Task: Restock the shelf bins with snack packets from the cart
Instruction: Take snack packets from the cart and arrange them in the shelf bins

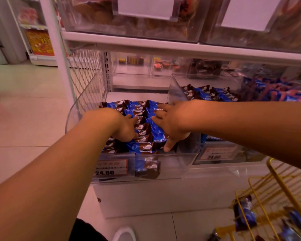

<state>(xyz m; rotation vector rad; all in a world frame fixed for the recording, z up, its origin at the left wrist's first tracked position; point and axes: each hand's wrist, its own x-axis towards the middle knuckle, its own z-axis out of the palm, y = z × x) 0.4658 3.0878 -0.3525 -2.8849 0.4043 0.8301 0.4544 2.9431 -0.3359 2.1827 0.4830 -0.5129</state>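
Head view: both hands reach into a clear bin (80, 108) on the lower shelf. Left hand (124, 126) and right hand (170, 121) lie flat on the blue-and-brown snack packets (142, 132) filling it, fingers spread, gripping nothing. More packets sit in the yellow wire cart (276, 181) at lower right.

Readable in full: only "24.80", in dark digits on the red-and-white price tag (111, 168) behind the clear front wall of the left bin (165, 168), near its front left corner. Above those digits, lines of small print, too blurred to make out. On the neighbouring bin's price tag (217, 153), similar digits, smeared beyond certainty. White lettering on the blue-and-brown snack packets (142, 117), illegible. Blank white cards (145, 6) on the upper shelf bins.
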